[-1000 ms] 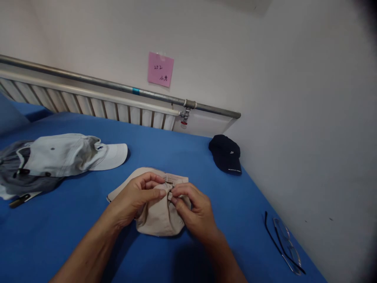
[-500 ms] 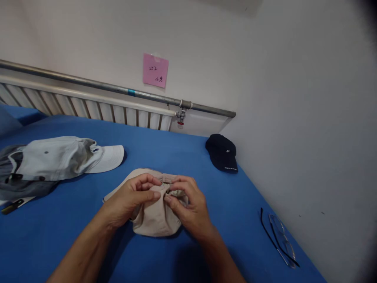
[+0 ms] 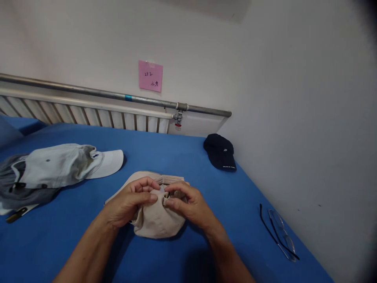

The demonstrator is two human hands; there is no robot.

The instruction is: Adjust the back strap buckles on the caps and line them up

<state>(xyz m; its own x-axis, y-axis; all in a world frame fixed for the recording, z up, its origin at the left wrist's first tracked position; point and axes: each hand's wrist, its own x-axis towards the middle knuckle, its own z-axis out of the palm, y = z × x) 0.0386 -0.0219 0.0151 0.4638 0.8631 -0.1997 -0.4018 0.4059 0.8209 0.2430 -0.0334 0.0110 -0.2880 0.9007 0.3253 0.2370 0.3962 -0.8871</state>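
A beige baseball cap (image 3: 160, 224) lies on the blue cover in front of me, its brim pointing to the left and partly behind my hand. With fingers and thumb, my left hand (image 3: 132, 202) pinches the fabric near the middle of the cap. My right hand (image 3: 190, 204) grips the cap's strap close by, thumb and fingertips pressed together at a small dark gap. What exactly sits between the fingertips is partly hidden.
Light and grey caps (image 3: 63, 165) lie overlapped at left, a knife-like handle (image 3: 17, 215) under them. A navy cap (image 3: 220, 152) rests by the right wall, folded eyeglasses (image 3: 279, 234) nearer. Behind the blue cover (image 3: 165, 153) run a radiator (image 3: 118, 118) and a pipe (image 3: 206, 110).
My right hand has turned slightly at the strap, its thumb and fingers shifting a little. The cap's crown looks smoother. The whole view has moved slightly.
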